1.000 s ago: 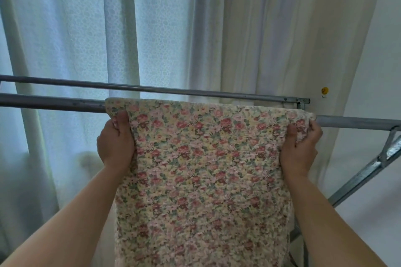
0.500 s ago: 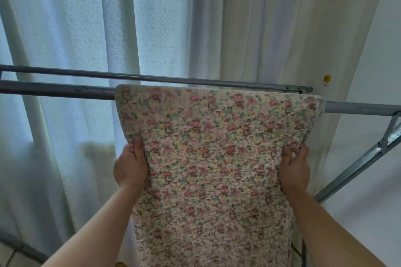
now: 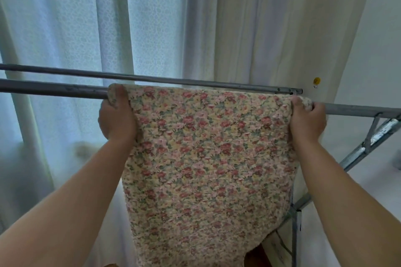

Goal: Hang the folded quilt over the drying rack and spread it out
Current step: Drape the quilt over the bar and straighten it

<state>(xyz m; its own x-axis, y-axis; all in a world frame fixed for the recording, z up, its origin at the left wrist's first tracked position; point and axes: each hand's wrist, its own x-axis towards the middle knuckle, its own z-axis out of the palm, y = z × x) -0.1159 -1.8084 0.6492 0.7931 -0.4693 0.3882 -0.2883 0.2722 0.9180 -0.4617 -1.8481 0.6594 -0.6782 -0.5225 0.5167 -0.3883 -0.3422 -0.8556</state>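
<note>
A folded quilt with a small pink and yellow flower print hangs over the near grey metal bar of the drying rack, its top fold lying along the bar. My left hand grips the quilt's upper left corner at the bar, thumb on the front. My right hand pinches the upper right corner, bunching the cloth a little. The quilt's lower end hangs down between my forearms, and the part behind the bar is hidden.
A second, thinner rack bar runs just behind the first. The rack's slanted metal side frame stands at the right. White curtains hang close behind the rack, and a pale wall is at the right.
Both hands have moved up from the quilt's sides to its top corners at the bar. The top fold now sits lower on the bar than half a second ago.
</note>
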